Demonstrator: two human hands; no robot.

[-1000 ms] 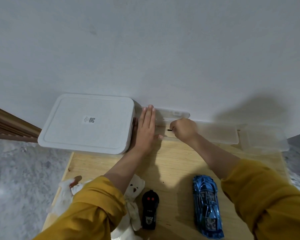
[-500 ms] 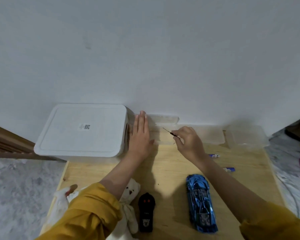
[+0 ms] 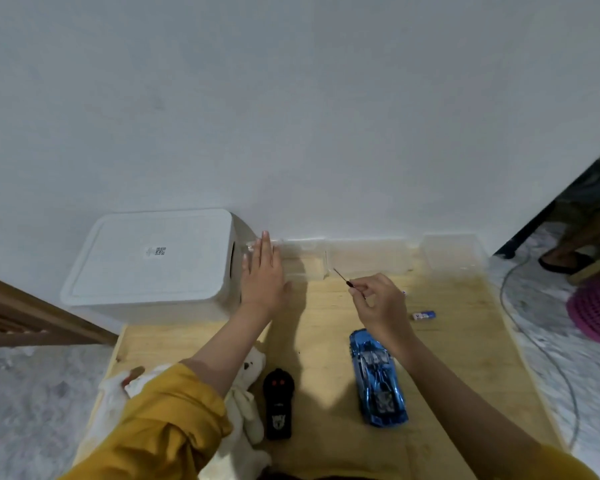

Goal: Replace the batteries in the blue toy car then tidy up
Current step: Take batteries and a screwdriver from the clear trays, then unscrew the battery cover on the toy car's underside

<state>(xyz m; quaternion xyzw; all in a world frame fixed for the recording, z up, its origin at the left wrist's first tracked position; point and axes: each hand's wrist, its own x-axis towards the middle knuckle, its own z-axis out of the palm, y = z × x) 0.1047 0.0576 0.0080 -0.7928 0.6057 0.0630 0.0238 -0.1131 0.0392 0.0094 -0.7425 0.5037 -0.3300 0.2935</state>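
Note:
The blue toy car (image 3: 377,378) lies on the wooden table (image 3: 465,341) near the front, nose pointing away from me. My right hand (image 3: 378,303) hovers above the table behind the car and pinches a thin small screwdriver (image 3: 347,281) whose tip points up-left. My left hand (image 3: 264,275) lies flat with straight fingers on a small clear plastic box (image 3: 302,261) by the wall. One blue-and-white battery (image 3: 423,315) lies to the right of my right hand; another is mostly hidden behind that hand.
A large white lidded bin (image 3: 153,265) stands at the back left. Clear plastic containers (image 3: 371,258) line the wall, one more (image 3: 451,251) at the right. A black remote (image 3: 278,403) and a white plush toy (image 3: 246,403) lie near the front. A cable (image 3: 534,341) runs along the floor at right.
My right hand has pulled the screwdriver out of the clear box and drawn back toward me and to the right. The left hand stays flat on the box. The camera has tilted up.

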